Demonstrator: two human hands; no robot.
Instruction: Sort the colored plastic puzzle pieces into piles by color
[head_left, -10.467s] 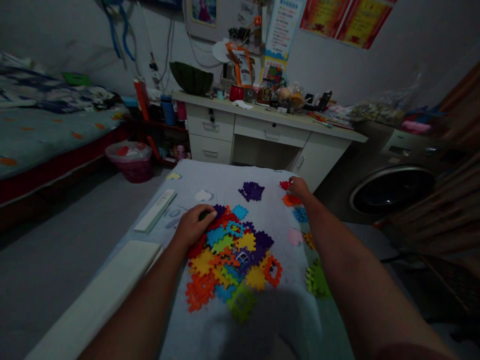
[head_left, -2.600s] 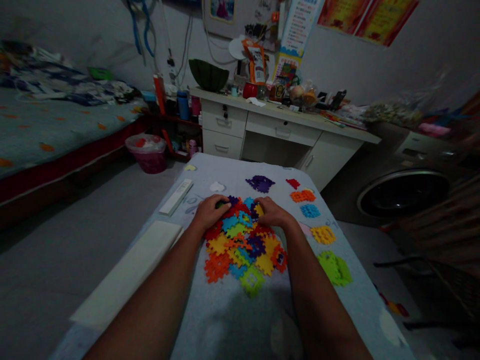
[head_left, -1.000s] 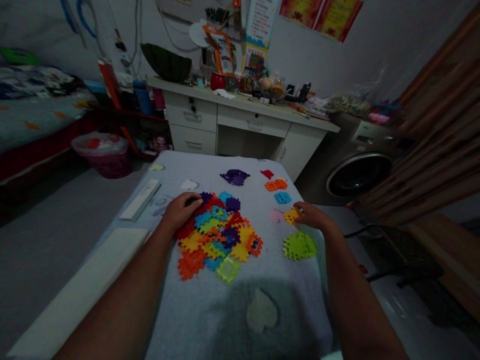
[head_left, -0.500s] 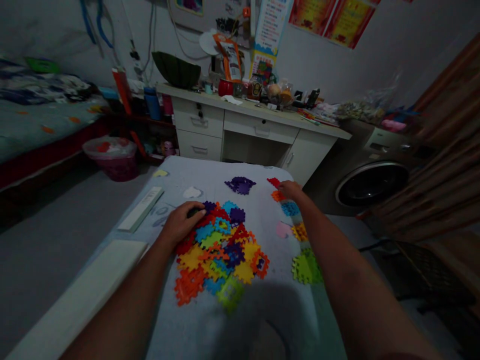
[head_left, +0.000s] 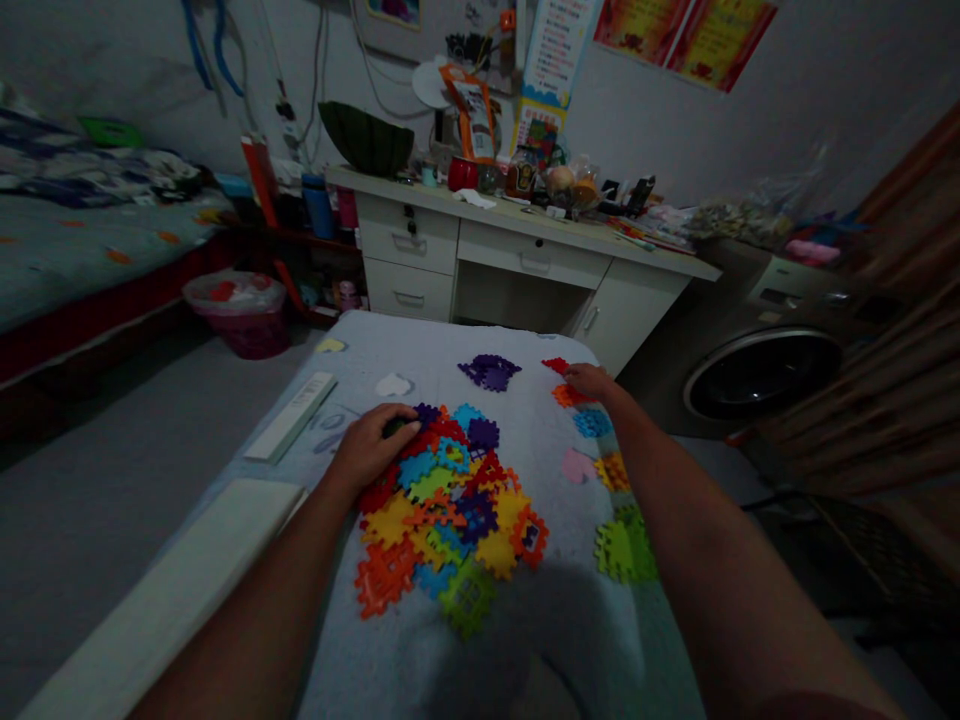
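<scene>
Notched plastic interlocking tiles lie in a mixed-colour pile (head_left: 450,510) on a cloth-covered table (head_left: 540,620). At the pile's upper left, my left hand (head_left: 375,442) is curled, with thumb and index finger at a purple tile (head_left: 427,414); its other fingers are partly hidden. My right hand (head_left: 591,382) pinches the edge of a red tile (head_left: 555,366) near the far right corner. Below that hand run orange tiles (head_left: 568,396), blue tiles (head_left: 592,423), yellow-orange tiles (head_left: 613,471) and green tiles (head_left: 624,546), grouped by colour. A group of purple tiles (head_left: 490,372) lies at the far middle.
A white bar (head_left: 291,418) and a longer white board (head_left: 180,590) lie along the table's left side. Beyond stand a cluttered desk (head_left: 525,225) and a washing machine (head_left: 757,340). A pink bin (head_left: 247,320) sits on the floor, beside a bed (head_left: 97,250).
The whole view has shifted slightly, so things appear a little further right. Both hands keep their places against the tiles.
</scene>
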